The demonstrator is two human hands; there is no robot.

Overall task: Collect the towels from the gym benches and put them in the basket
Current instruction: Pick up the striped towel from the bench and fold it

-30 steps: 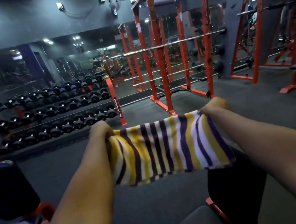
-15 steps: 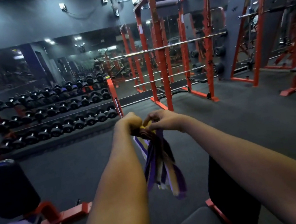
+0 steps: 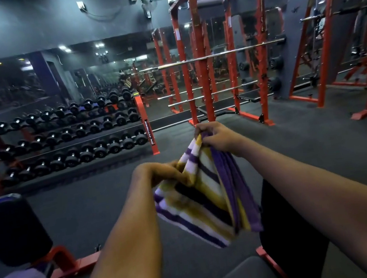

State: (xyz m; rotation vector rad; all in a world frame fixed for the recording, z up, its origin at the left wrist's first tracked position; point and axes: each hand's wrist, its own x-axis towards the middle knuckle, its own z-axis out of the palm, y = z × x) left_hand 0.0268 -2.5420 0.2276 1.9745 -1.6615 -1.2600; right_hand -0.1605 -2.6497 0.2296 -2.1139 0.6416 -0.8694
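Towel (image 3: 206,197), a soft terry cloth striped purple, yellow and white, is held folded in mid-air above dark rubber flooring (image 3: 297,145). Its upper corner is pinched by the right hand (image 3: 219,137); a lower edge is clenched in the left hand (image 3: 159,173). Layered folds hang beneath both grips.

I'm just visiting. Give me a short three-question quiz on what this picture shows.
1. True or false: both hands grip the striped towel.
2. Which hand is higher in the view: left hand or right hand?
3. What fills the dumbbell rack? A) towels B) dumbbells C) baskets

Key: 1 true; 2 right hand; 3 B.
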